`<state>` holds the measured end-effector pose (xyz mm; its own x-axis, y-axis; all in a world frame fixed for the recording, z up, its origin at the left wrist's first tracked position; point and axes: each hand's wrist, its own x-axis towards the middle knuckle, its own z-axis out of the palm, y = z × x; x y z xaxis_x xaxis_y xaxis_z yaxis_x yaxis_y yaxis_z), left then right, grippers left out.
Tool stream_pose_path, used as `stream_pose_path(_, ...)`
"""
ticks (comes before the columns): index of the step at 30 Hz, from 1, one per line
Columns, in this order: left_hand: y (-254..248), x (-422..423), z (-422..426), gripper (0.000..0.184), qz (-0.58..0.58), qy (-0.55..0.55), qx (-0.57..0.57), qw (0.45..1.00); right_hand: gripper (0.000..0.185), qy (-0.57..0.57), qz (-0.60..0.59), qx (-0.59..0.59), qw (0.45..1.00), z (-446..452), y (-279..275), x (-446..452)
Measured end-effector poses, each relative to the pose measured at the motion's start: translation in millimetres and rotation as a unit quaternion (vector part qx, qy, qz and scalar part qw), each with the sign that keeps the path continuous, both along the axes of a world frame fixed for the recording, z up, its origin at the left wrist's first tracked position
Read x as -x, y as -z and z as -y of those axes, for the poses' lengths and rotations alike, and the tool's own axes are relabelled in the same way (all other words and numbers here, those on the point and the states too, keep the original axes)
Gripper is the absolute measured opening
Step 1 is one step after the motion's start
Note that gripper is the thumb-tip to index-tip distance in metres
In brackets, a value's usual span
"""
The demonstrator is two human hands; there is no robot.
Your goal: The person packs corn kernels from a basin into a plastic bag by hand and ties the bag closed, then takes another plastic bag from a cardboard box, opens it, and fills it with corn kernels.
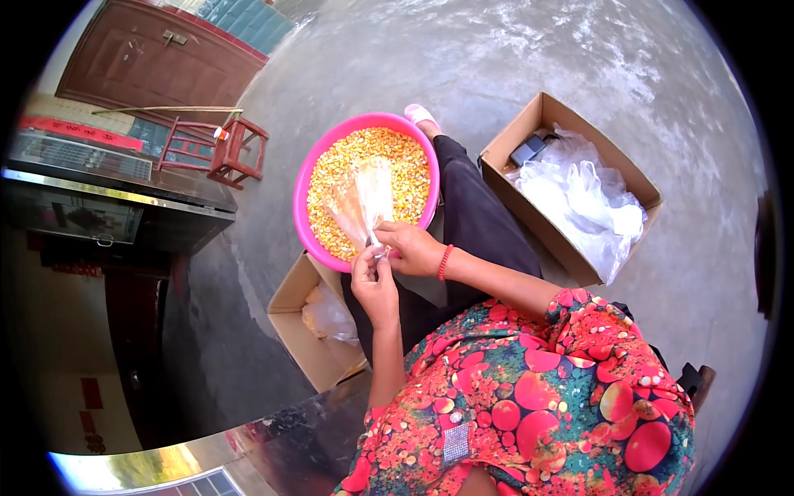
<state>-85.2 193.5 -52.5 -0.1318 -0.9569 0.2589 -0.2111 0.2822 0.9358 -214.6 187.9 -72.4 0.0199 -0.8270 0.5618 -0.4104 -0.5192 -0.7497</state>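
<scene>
Plastic bag (364,198) pinched at its near end, with the loose part fanned out above the corn. Left hand (376,291) nearest, thumb and fingertips drawn narrow on the gathered film; right hand (413,250) right beside, fingers also closed on the film, presumably because such thin stuff needs a grip from both sides. Bracelet (446,262) at the right wrist, clear of the film. Just beyond the fingers, corn kernels (335,161) in a pink basin (301,207), apparently set close in front to spare any long reach and to catch stray grains. Right leg (484,202) stretched along one side of the basin; small cardboard box (308,351) by the other, with a bagged bundle (328,312) inside. Out to the right, big cardboard box (538,223), walls probably useful for keeping light, crumpled bags (579,186) together, plus a dark object (527,150), too unclear to name. Farther off, red stool (237,149) near the brown door (157,58), well apart from the handwork.
</scene>
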Motion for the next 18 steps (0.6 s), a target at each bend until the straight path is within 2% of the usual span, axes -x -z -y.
stream_pose_path(4,-25,11,-11,0.027,-0.042,0.03,0.018,0.998,0.023,-0.061,0.11,-0.053,0.991,-4,-7,-1)
stream_pose_path(6,-31,9,-8,0.034,-0.033,0.039,0.018,0.999,0.017,-0.037,0.109,-0.019,0.993,5,-5,0)
stream_pose_path(8,-34,8,-2,0.041,-0.045,0.029,0.057,0.997,0.012,-0.089,0.196,-0.125,0.968,23,2,3)
stream_pose_path(9,-32,3,3,0.052,-0.024,0.034,0.064,0.997,0.01,-0.067,0.164,-0.138,0.975,20,-28,15)
stream_pose_path(11,-29,0,10,0.057,-0.004,0.02,0.06,0.998,0.01,-0.12,0.285,-0.149,0.939,42,-52,24)
stream_pose_path(12,-25,-3,14,0.062,0.016,-0.002,0.061,0.998,0.01,-0.126,0.27,-0.153,0.942,53,-69,30)
stream_pose_path(13,-15,-6,19,0.07,0.062,-0.004,0.045,0.997,0.011,-0.084,0.201,-0.155,0.964,76,-71,35)
stream_pose_path(14,-5,-9,21,0.07,0.061,-0.006,0.046,0.997,0.014,-0.099,0.206,-0.153,0.961,88,-85,37)
stream_pose_path(16,12,-18,23,0.075,0.066,-0.01,0.02,0.998,0.032,-0.165,0.281,-0.238,0.915,104,-121,37)
stream_pose_path(18,20,-25,26,0.082,0.062,-0.014,0.0,0.998,0.036,-0.127,0.24,-0.275,0.922,125,-142,29)
